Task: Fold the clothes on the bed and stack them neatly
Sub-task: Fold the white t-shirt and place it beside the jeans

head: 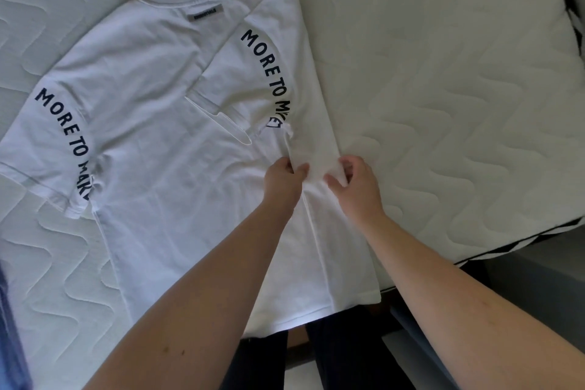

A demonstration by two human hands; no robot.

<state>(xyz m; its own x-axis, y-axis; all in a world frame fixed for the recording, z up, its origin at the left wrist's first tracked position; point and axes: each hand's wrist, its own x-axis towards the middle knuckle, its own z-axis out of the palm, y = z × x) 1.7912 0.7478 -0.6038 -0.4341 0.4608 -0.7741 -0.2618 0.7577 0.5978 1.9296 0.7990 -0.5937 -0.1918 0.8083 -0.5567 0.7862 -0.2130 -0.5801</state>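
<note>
While the white t-shirt point(164, 142) lies spread flat on the bed point(443, 89), only its right side looks folded in, sleeve over the chest. Left hand point(281, 182) and right hand point(356, 185) each pinch that folded strip mid-shirt. Left sleeve, lengthwise folds and stacking all look undone, so early days.
</note>
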